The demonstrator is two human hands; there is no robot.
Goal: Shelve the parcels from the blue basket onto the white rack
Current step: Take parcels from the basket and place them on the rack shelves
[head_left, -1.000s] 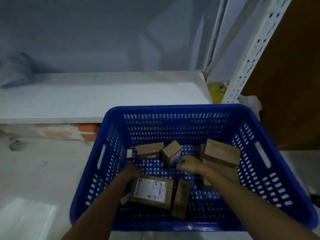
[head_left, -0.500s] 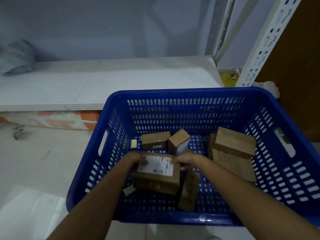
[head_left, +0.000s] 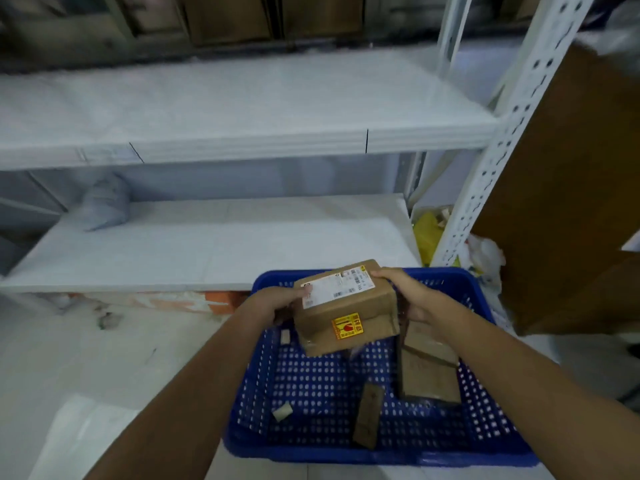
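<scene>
Since a moment ago the brown cardboard parcel with a white label (head_left: 344, 306) has risen clear of the blue plastic basket (head_left: 349, 452) — left hand (head_left: 277, 304) and right hand (head_left: 410, 297) each hold an end. Keep it level, then slide it flat onto the white rack shelf (head_left: 221, 247) — well back from the edge.

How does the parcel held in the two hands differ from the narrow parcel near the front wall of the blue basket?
The held parcel is lifted above the blue basket, gripped by the left hand and right hand; the narrow parcel lies on the basket floor, untouched. The held parcel is wider and bulkier, the narrow parcel slim. The held parcel shows a white label and a yellow sticker; no label is visible on the narrow parcel. Both are brown cardboard.
</scene>
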